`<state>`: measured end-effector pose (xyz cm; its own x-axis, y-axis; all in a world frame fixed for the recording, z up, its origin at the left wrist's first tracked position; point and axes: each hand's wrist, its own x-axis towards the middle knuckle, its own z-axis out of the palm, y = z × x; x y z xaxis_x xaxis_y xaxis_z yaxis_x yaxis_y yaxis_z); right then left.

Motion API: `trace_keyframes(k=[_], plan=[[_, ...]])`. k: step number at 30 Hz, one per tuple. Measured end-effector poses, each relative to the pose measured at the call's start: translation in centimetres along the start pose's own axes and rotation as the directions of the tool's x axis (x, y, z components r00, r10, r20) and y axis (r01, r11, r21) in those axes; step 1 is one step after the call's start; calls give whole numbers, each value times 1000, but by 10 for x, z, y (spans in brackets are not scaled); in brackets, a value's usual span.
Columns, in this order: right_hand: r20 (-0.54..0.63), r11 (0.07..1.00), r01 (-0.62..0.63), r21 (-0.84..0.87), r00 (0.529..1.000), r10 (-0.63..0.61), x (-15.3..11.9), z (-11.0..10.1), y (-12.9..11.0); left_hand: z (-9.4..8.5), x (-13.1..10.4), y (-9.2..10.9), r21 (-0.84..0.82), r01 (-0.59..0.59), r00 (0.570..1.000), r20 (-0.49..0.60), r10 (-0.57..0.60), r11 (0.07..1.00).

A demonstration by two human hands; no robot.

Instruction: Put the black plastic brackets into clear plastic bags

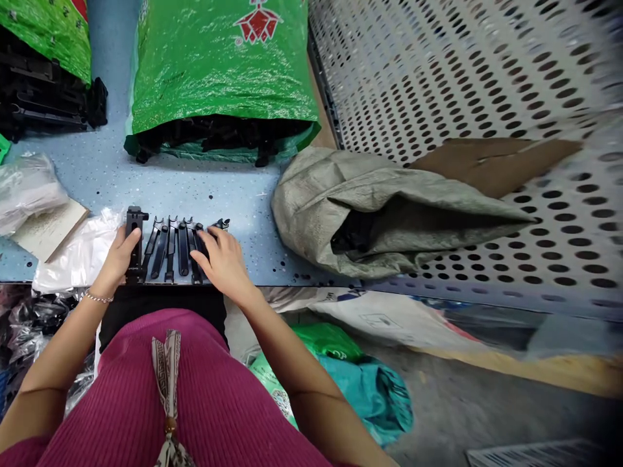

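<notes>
Several slim black plastic parts (170, 250) with forked tips lie side by side near the front edge of the blue speckled table (238, 194). At the left end of this row, my left hand (119, 253) is closed on a wider black plastic part (134, 237), its thumb across the face. My right hand (224, 259) rests over the right end of the row with its fingers apart, touching the parts there. The palm and fingers cover some of those pieces, so I cannot see whether one is pinched.
A green bag (224, 71) of black parts lies open at the back, with another green bag (53, 32) at the far left. Right of me sits a grey woven sack (321, 207) against a perforated metal panel (467, 84). Clear plastic bags (80, 253) lie left.
</notes>
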<state>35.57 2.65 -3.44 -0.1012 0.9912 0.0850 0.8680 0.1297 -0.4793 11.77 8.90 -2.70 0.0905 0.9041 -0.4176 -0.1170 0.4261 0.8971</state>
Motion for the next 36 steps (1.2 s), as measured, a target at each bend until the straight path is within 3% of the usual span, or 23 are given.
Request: trace_keyframes(k=[3, 6, 8, 10, 12, 14, 16, 17, 18, 19, 20, 21, 22, 23, 25, 27, 28, 31, 33, 36], plan=[[31, 1000, -16, -23, 999, 16, -4, 7, 25, 3, 4, -17, -155, 175, 982, -47, -184, 972], [1, 1000, -2, -21, 1000, 2, 4, 6, 38, 22, 9, -23, -382, 108, 990, -47, -136, 918], [-106, 1000, 20, -10, 994, -21, 8, -4, 35, 28, 6, -19, -438, 100, 995, 36, -94, 893], [-193, 994, 102, 30, 977, -95, 9, -19, 20, 23, -4, -11, -379, 174, 974, 200, -102, 909], [-183, 959, 274, 71, 949, -258, 6, -31, -1, 11, -22, 0, -197, 284, 897, 402, -187, 938], [-80, 874, 475, 104, 880, -469, 3, -38, -22, -4, -44, 11, 55, 362, 760, 561, -328, 931], [38, 780, 609, 144, 784, -619, 1, -38, -37, -16, -62, 20, 269, 382, 610, 645, -460, 884], [87, 754, 636, 165, 752, -653, 0, -38, -40, -21, -68, 23, 329, 364, 578, 654, -488, 871], [126, 749, 637, 184, 740, -661, 0, -37, -42, -27, -71, 24, 359, 317, 606, 636, -478, 878], [154, 763, 615, 200, 749, -645, 1, -35, -41, -32, -72, 23, 384, 223, 705, 571, -420, 896], [172, 791, 571, 220, 775, -608, 2, -33, -38, -37, -71, 20, 422, 93, 837, 458, -301, 902], [181, 826, 505, 250, 814, -552, 3, -31, -35, -43, -68, 16, 478, -37, 940, 314, -132, 878], [180, 861, 415, 294, 861, -476, 4, -28, -33, -49, -64, 10, 559, -138, 984, 168, 52, 817], [173, 882, 305, 360, 907, -385, 5, -24, -30, -55, -59, 3, 654, -192, 976, 50, 211, 732], [174, 829, 54, 557, 968, -180, 7, -12, -31, -68, -51, -11, 802, -198, 916, -53, 398, 564], [235, 615, -174, 769, 972, -19, 7, 3, -37, -82, -47, -19, 859, -198, 882, -53, 467, 473], [280, 476, -259, 841, 960, 28, 8, 10, -43, -89, -46, -21, 852, -210, 878, -52, 476, 480], [378, 147, -385, 911, 923, 73, 11, 26, -65, -107, -45, -16, 698, -231, 912, -87, 400, 678], [404, 23, -406, 914, 913, 56, 18, 32, -81, -115, -45, -9, 596, -212, 930, -120, 347, 775], [429, -132, -429, 894, 903, -29, 33, 40, -104, -117, -43, -5, 568, -215, 930, -129, 343, 795]])
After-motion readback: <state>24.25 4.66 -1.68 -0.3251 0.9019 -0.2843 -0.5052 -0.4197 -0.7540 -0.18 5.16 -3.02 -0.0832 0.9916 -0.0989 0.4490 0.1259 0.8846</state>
